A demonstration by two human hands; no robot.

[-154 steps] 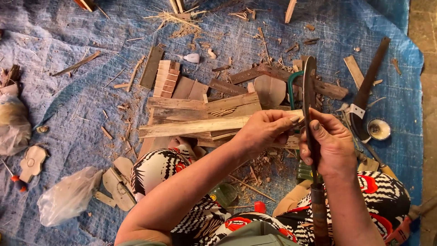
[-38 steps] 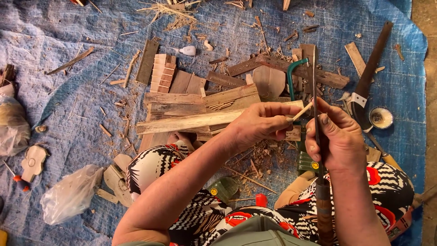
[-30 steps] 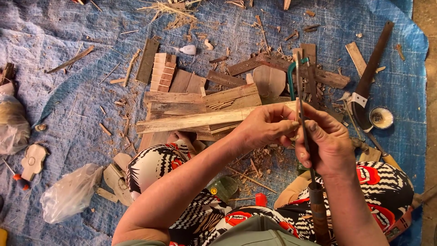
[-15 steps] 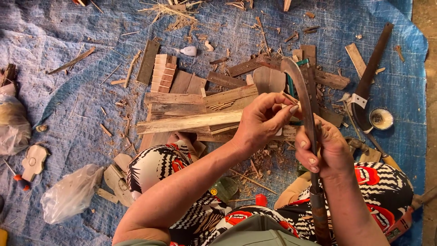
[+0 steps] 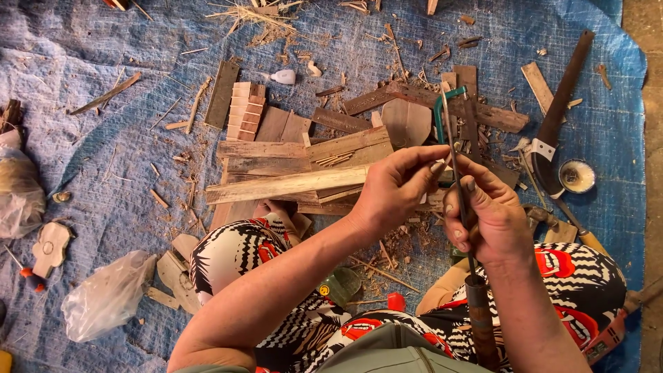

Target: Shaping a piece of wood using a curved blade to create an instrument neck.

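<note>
Nearest the camera, a clear plastic bag point(image 5: 103, 297) lay crumpled on the blue tarp point(image 5: 83, 41) at the person's left, beside patterned trousers. A second, fuller bag point(image 5: 17, 190) sat at the left edge. The right hand point(image 5: 487, 217) was closed around a long, thin dark blade point(image 5: 456, 159), its wooden handle point(image 5: 481, 318) running back along the forearm. The left hand point(image 5: 397, 186) pinched something small at the blade's edge; what it was could not be told. Beyond the hands lay a pale plank point(image 5: 286, 185) among stacked wood offcuts point(image 5: 276, 128). A small round tin point(image 5: 577, 176) and a sheathed knife point(image 5: 556, 117) rested at the right.
</note>
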